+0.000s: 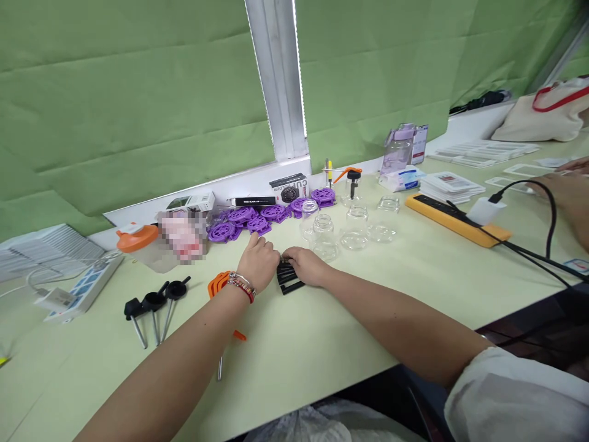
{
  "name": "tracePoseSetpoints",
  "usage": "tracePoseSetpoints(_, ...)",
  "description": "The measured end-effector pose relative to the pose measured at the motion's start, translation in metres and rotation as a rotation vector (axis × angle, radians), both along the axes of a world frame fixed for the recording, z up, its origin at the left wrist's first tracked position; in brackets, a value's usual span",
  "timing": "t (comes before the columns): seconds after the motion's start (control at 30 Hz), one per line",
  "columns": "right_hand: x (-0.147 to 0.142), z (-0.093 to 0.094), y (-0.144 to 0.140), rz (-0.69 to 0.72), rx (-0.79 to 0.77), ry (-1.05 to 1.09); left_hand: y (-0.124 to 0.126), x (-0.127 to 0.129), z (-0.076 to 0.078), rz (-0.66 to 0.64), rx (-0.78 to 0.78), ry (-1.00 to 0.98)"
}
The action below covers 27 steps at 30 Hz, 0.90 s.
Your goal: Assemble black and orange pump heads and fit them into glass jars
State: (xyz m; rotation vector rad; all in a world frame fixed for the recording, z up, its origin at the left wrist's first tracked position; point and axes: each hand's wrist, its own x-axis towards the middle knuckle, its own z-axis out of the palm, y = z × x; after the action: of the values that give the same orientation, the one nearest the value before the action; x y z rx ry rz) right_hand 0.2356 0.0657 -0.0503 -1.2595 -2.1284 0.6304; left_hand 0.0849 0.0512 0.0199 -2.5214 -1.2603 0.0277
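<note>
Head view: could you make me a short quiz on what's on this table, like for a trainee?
1. True or false: both hands rest on the black frames.
2. What colour are the discs behind the left hand?
A. purple B. yellow C. white
3. What stands just beyond the right hand?

Key
1. True: both hands touch the frames on the table.
2. A.
3. Clear glass jars, upright and without lids.
</note>
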Motion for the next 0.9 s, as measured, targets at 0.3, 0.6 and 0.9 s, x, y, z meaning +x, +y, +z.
tracePoseSetpoints(0.3, -0.001, -0.002, 0.002, -0.001, -0.016, 0.011, 0.009, -0.009, 0.004, 0.018, 0.096, 0.029)
tracePoseSetpoints(0.6, 0.001, -0.005, -0.002, -0.121, -0.063, 0.112, 0.042, -0.005, -0.002, 0.173, -0.018, 0.021)
tracePoseSetpoints(0.9, 0.001, -0.009, 0.000, -0.099, -0.054, 0.090, 0.066, 0.003, -0.019, 0.220, -0.270, -0.101)
